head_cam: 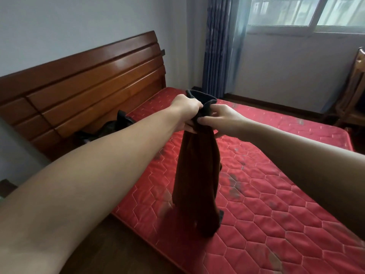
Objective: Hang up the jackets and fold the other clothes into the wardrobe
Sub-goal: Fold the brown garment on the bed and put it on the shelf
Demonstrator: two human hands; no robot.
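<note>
A dark brown garment (195, 175) with a black ribbed band at its top hangs bunched in the air over the red mattress (266, 194), its lower end touching the quilted surface. My left hand (186, 112) grips the garment's top from the left. My right hand (221, 117) pinches the black band from the right, close beside the left hand. A heap of black clothing (110, 127) lies at the head of the bed, partly hidden behind my left forearm.
The wooden headboard (88, 86) runs along the left wall. A blue curtain (219, 46) hangs beside the window (306, 12) at the back. A wooden chair (353, 95) stands at the far right. Dark wood floor shows past the bed.
</note>
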